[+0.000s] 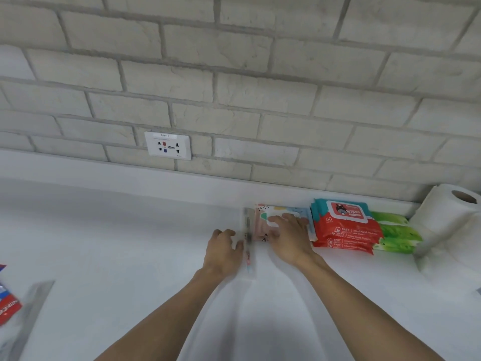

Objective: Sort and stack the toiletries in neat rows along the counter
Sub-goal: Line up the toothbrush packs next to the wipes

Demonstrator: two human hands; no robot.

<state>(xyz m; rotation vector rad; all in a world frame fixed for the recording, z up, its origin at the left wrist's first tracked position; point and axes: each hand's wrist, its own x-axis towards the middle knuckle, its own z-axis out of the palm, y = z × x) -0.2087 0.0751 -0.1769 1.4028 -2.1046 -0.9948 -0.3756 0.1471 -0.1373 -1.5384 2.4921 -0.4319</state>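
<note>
Along the back of the white counter (pixel 104 243) runs a row of packs. A pink patterned wipes pack (pixel 263 225) lies left of a stack of red wipes packs (pixel 346 230) and green packs (pixel 398 233). My right hand (pixel 291 235) rests flat on the pink pack with fingers spread. A long clear toothbrush package (pixel 248 243), blurred, lies just left of the pink pack. My left hand (pixel 223 248) grips that package at its left side with curled fingers.
A paper towel roll (pixel 447 214) stands at the right end by the brick wall. A wall socket (pixel 168 145) sits above the counter. A red and blue pack (pixel 7 306) and a grey strip (pixel 33 308) lie at the left edge.
</note>
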